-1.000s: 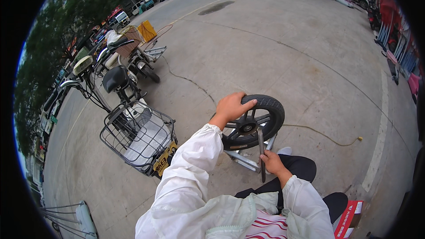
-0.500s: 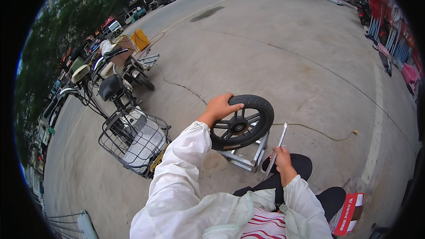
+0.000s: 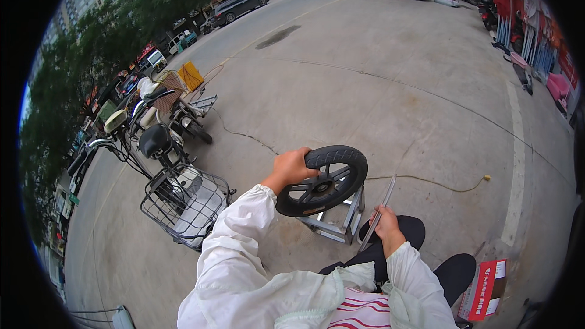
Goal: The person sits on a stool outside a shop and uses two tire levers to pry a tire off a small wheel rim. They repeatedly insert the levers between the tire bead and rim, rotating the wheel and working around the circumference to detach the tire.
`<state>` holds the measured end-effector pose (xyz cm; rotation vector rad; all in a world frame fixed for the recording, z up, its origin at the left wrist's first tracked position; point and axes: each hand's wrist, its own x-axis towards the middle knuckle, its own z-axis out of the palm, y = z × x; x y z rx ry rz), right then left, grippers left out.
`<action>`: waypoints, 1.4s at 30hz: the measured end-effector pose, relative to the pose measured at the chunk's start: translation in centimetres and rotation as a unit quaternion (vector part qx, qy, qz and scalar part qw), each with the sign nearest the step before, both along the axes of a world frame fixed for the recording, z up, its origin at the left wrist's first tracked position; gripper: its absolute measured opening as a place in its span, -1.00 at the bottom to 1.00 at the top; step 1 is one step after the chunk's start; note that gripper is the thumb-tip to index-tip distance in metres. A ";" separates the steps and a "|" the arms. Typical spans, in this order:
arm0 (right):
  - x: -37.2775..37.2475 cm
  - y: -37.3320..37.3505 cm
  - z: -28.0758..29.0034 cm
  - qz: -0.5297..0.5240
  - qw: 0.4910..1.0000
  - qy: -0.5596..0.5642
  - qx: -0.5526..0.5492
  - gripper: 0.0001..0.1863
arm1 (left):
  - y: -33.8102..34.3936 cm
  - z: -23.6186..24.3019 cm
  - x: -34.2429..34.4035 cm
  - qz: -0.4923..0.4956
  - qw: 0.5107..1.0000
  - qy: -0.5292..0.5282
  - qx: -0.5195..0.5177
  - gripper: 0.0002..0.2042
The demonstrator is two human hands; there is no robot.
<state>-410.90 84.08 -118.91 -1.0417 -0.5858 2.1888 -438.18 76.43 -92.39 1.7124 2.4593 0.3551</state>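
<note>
My left hand (image 3: 292, 167) grips the upper left of a small wheel (image 3: 356, 191) with a black tyre and dark spokes, fingers over the tread and thumb toward the spokes. The wheel leans tilted over a low silver metal frame stand (image 3: 348, 231); its contact with the stand is partly hidden. Close to my right knee, my right hand (image 3: 386, 223) is closed around a long, thin metal bar, probably a tyre lever (image 3: 386, 192). The bar slants upward, its upper end to the right of the wheel and apart from it.
A bicycle-like scooter with a wire basket (image 3: 183, 201) stands left, another scooter (image 3: 192, 127) behind it. A yellowish hose (image 3: 439, 185) runs across the concrete beyond the stand. A red and white box (image 3: 485, 289) lies by my right leg. Parked cars (image 3: 241, 7) line the road.
The wheel has come down slightly and to the left, tilting more, with my left hand still on it. My right hand keeps the bar in nearly the same place. The view has shifted a little.
</note>
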 end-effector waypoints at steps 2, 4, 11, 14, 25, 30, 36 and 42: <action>-0.2 -0.4 0.3 0.001 1.000 -0.019 -0.020 -0.80 | 0.4 0.4 0.1 0.008 1.000 0.021 0.015 -0.43; -0.1 -0.1 0.5 0.008 1.000 -0.024 -0.014 -0.80 | 1.0 1.6 0.2 0.009 1.000 0.009 0.016 -0.40; 0.4 0.7 -0.2 -0.004 1.000 -0.023 -0.012 -0.76 | 1.1 1.8 0.1 0.009 0.999 -0.048 -0.011 -0.33; -0.4 0.1 0.2 0.004 0.999 -0.027 -0.019 -0.79 | 0.7 -3.1 -3.3 -0.061 0.995 -0.046 0.070 -0.32; -0.1 0.4 0.9 -0.010 0.999 -0.024 -0.021 -0.83 | 0.5 -2.5 -2.8 -0.039 0.984 -0.168 0.052 -0.37; 0.1 0.2 0.1 0.009 0.999 -0.036 -0.011 -0.81 | 0.4 -4.2 -3.9 -0.057 0.989 -0.110 0.081 -0.40; -0.3 0.0 1.2 0.015 0.998 -0.055 -0.013 -0.76 | 0.1 -3.0 -2.7 -0.010 0.996 -0.084 0.043 -0.39; -0.3 0.1 1.2 0.016 0.999 -0.046 -0.013 -0.77 | 0.3 -2.4 -2.9 -0.018 0.993 -0.112 0.020 -0.37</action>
